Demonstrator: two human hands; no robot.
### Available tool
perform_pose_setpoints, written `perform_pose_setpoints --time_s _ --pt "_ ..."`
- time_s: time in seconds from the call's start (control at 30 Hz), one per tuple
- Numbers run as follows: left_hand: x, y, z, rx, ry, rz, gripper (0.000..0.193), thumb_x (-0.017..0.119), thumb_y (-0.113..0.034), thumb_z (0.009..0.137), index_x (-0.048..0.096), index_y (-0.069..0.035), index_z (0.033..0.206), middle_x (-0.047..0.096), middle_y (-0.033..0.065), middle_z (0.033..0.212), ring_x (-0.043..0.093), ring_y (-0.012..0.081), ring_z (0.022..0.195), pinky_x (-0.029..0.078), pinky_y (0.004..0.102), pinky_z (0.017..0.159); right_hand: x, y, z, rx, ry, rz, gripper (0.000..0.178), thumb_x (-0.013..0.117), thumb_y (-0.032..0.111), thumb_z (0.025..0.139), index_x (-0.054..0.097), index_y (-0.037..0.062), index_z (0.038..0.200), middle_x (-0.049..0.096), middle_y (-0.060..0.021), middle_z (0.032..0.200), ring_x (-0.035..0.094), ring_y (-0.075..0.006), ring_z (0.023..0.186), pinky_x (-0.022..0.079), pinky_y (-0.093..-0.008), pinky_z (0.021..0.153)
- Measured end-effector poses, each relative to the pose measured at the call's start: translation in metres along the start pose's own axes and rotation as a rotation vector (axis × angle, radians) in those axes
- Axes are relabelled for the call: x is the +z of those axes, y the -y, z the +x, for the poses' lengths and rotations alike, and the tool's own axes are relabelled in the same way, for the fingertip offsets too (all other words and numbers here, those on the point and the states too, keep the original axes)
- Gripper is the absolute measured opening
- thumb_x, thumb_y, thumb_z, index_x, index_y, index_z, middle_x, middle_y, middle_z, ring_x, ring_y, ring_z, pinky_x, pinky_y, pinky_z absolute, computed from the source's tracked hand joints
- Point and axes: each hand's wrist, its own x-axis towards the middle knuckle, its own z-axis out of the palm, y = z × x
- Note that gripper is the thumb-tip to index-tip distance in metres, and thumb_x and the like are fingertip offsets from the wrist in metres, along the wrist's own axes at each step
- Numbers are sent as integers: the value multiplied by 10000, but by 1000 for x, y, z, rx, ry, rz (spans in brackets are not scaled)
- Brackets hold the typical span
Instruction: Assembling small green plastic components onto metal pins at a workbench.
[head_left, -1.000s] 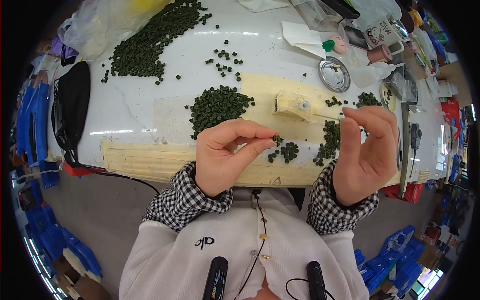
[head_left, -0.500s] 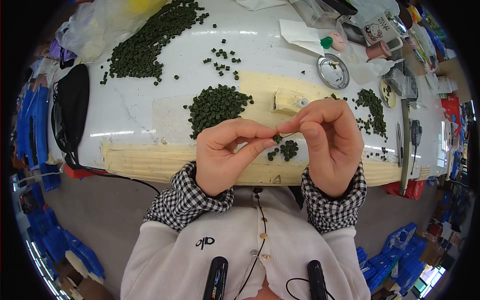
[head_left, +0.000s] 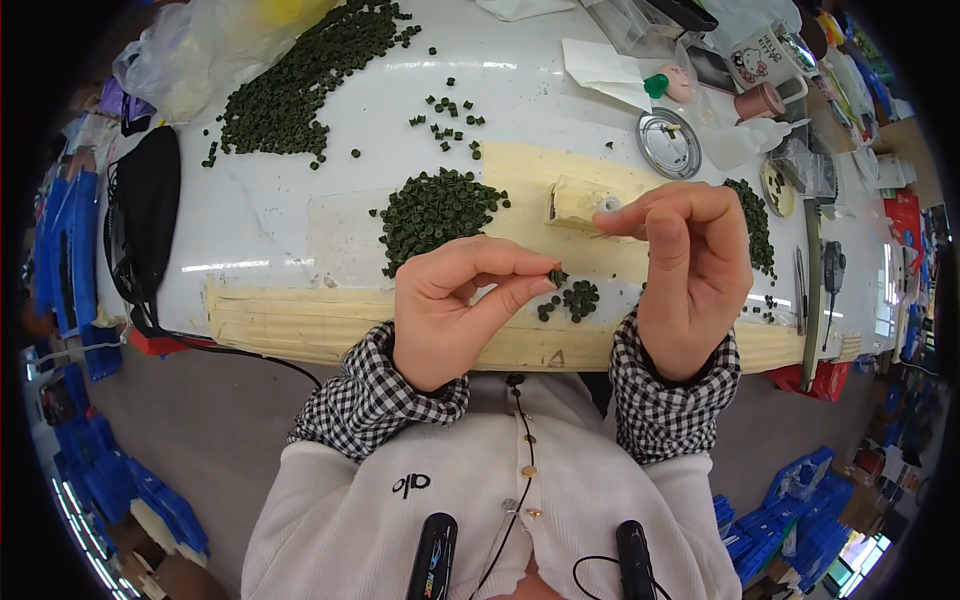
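Observation:
My left hand [head_left: 455,305] is raised over the near table edge, pinching a small dark green piece [head_left: 557,275] between thumb and forefinger. My right hand [head_left: 685,265] is held beside it, fingers curled, its thumb and forefinger tips pressed together near a small white ring [head_left: 612,205] on a cream block [head_left: 577,200]; whether they hold anything is hidden. A heap of dark green pieces [head_left: 435,205] lies just beyond my left hand, and a small cluster of green pieces [head_left: 575,300] lies under the hands on cream tape [head_left: 300,320].
A large spread of green pieces [head_left: 300,85] lies far left, more green pieces [head_left: 752,225] right. A round metal lid [head_left: 668,143], cups [head_left: 765,100], white paper [head_left: 600,65], tools [head_left: 812,290], a black bag [head_left: 145,215] and blue crates [head_left: 60,260] surround the white table [head_left: 270,215].
My right hand swung from the right in to meet my left hand at the green piece, then drew back up and right. My left hand stayed, still pinching the piece.

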Motion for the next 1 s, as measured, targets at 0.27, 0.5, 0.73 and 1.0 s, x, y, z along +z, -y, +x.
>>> perform_pose_setpoints --time_s 0.27,0.5,0.73,1.0 --pt "1 0 1 12 -9 -2 184 667 90 815 682 36 990 675 108 974 631 138 878 492 245 754 -5 -26 15 -283 -24 -712 144 710 78 811 588 10 843 581 -92 758 563 -264 685 449 -333 600" --pt "0 0 -1 16 -25 25 176 661 89 819 681 35 986 677 107 965 628 134 866 489 243 736 -8 -21 15 -269 -53 -674 140 710 79 807 590 8 822 587 -86 778 558 -271 708 445 -348 623" --pt "1 1 0 3 -34 -2 180 649 92 829 669 46 1002 677 111 983 640 137 879 503 239 754 -10 -20 14 -250 67 -821 156 723 70 776 633 13 889 595 -97 810 549 -273 785 441 -352 694" --pt "0 1 -1 1 -43 -26 181 643 97 832 666 50 1005 674 111 997 639 142 891 511 248 781 -13 16 -25 -78 181 -509 287 708 -40 725 694 20 1006 612 -96 874 566 -246 761 460 -314 658"
